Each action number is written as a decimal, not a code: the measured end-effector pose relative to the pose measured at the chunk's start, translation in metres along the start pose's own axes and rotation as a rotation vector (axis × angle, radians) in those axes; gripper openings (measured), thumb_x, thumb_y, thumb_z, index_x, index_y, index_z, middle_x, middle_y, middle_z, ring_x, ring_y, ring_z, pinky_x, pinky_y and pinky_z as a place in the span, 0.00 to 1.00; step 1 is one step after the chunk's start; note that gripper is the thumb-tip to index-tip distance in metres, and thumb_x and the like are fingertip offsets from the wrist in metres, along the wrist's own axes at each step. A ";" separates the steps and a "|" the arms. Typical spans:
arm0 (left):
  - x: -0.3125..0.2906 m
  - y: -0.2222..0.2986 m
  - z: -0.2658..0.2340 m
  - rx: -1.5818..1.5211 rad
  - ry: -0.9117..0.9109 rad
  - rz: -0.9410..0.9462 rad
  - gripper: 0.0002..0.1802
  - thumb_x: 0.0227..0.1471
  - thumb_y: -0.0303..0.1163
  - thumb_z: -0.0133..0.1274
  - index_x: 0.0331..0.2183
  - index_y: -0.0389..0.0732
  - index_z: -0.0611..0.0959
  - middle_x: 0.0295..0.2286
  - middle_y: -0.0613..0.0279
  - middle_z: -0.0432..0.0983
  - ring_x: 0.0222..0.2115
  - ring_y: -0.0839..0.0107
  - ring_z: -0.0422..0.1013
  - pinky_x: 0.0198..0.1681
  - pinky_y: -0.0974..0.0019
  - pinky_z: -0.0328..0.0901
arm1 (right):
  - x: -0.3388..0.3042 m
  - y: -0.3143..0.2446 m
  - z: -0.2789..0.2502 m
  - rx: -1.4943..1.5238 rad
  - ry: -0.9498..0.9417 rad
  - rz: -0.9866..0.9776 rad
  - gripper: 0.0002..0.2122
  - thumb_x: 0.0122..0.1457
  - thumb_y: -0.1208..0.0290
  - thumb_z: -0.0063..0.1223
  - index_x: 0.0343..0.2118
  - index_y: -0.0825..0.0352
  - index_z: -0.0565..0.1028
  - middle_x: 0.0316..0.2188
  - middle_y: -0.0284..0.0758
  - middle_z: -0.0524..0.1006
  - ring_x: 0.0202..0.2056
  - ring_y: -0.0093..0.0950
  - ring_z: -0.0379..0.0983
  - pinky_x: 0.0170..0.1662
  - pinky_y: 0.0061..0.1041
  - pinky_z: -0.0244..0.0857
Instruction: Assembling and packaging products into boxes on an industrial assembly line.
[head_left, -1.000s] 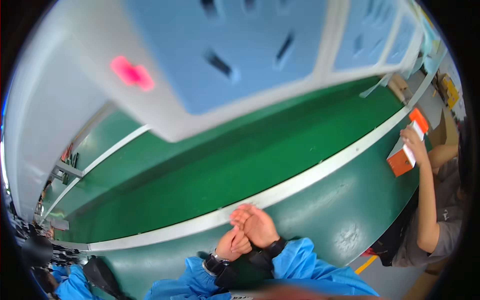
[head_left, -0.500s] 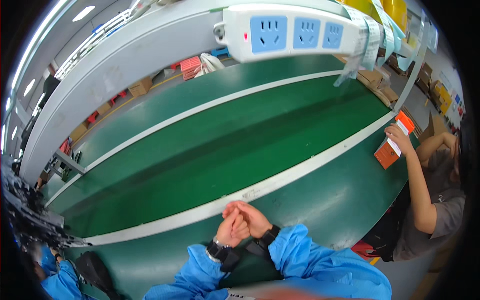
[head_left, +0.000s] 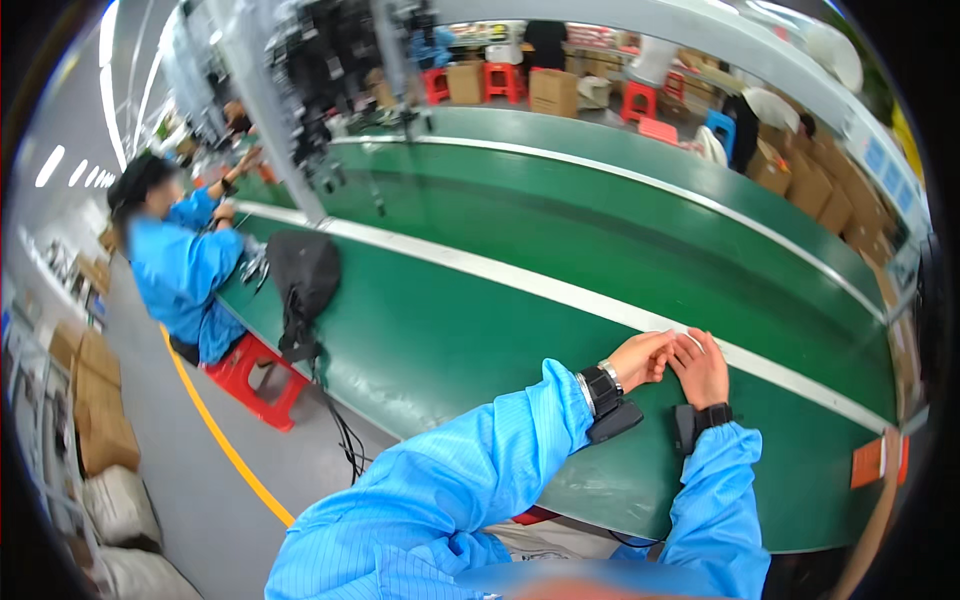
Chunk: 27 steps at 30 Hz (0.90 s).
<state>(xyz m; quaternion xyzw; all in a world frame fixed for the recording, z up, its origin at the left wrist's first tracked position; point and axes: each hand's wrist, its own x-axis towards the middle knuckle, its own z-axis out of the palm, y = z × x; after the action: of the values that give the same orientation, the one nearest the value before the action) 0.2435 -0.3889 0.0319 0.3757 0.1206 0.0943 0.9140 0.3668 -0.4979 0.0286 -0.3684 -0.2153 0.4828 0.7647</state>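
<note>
At the long white rail (head_left: 540,286) slanting down rightward, the uncurled right hand (head_left: 706,376) looks empty; for the curled left hand (head_left: 638,361), I cannot tell.

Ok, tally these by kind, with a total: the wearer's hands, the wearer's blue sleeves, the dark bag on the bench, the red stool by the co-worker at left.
Hands: 2
Blue sleeves: 2
Dark bag: 1
Red stool: 1
Total: 6
</note>
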 end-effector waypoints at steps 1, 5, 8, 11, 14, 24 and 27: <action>-0.010 0.006 -0.008 -0.014 0.061 0.017 0.14 0.50 0.43 0.43 0.20 0.44 0.68 0.12 0.71 0.61 0.14 0.80 0.58 0.18 0.75 0.56 | 0.000 0.001 0.009 0.038 0.103 0.024 0.14 0.55 0.59 0.39 0.38 0.64 0.66 0.32 0.35 0.71 0.36 0.28 0.67 0.42 0.29 0.61; -0.042 0.029 -0.047 -0.058 0.089 0.152 0.13 0.49 0.41 0.44 0.23 0.43 0.70 0.15 0.70 0.64 0.18 0.77 0.62 0.24 0.72 0.60 | -0.003 0.003 0.004 0.067 0.153 -0.022 0.13 0.53 0.61 0.44 0.36 0.64 0.67 0.30 0.32 0.70 0.35 0.26 0.66 0.42 0.28 0.61; -0.053 0.036 -0.060 -0.064 0.096 0.174 0.12 0.49 0.40 0.45 0.28 0.41 0.71 0.18 0.69 0.66 0.22 0.76 0.64 0.27 0.70 0.62 | -0.004 0.004 0.001 0.196 0.235 -0.042 0.11 0.52 0.64 0.45 0.34 0.66 0.68 0.29 0.33 0.70 0.34 0.26 0.66 0.41 0.26 0.61; -0.056 0.044 -0.059 -0.013 0.061 0.145 0.12 0.49 0.39 0.45 0.33 0.41 0.70 0.21 0.68 0.67 0.25 0.75 0.66 0.31 0.68 0.64 | 0.010 0.006 0.003 0.244 0.257 -0.068 0.10 0.52 0.64 0.45 0.33 0.65 0.68 0.27 0.32 0.69 0.33 0.25 0.66 0.39 0.26 0.61; -0.052 0.049 -0.050 0.085 -0.018 0.065 0.15 0.49 0.37 0.44 0.39 0.40 0.69 0.24 0.66 0.68 0.27 0.74 0.67 0.34 0.66 0.65 | 0.026 0.019 0.012 0.275 0.266 -0.114 0.09 0.52 0.65 0.45 0.32 0.65 0.68 0.26 0.31 0.69 0.31 0.25 0.66 0.37 0.25 0.61; -0.053 0.049 -0.066 0.015 -0.043 0.022 0.20 0.50 0.37 0.43 0.44 0.41 0.64 0.29 0.64 0.68 0.31 0.74 0.67 0.35 0.64 0.65 | 0.029 0.064 0.062 0.028 0.015 0.046 0.10 0.55 0.65 0.41 0.35 0.65 0.67 0.28 0.32 0.70 0.33 0.24 0.66 0.37 0.24 0.61; -0.058 0.051 -0.069 -0.004 -0.034 0.012 0.20 0.50 0.37 0.43 0.44 0.41 0.64 0.29 0.63 0.68 0.31 0.74 0.67 0.35 0.64 0.65 | 0.034 0.063 0.068 0.054 -0.008 0.093 0.10 0.55 0.65 0.40 0.36 0.65 0.66 0.30 0.32 0.70 0.35 0.24 0.66 0.38 0.24 0.60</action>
<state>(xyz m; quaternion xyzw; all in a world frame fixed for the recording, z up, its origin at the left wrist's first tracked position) 0.1635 -0.3224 0.0292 0.3763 0.1029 0.0935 0.9160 0.2987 -0.4265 0.0223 -0.3552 -0.1878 0.5249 0.7503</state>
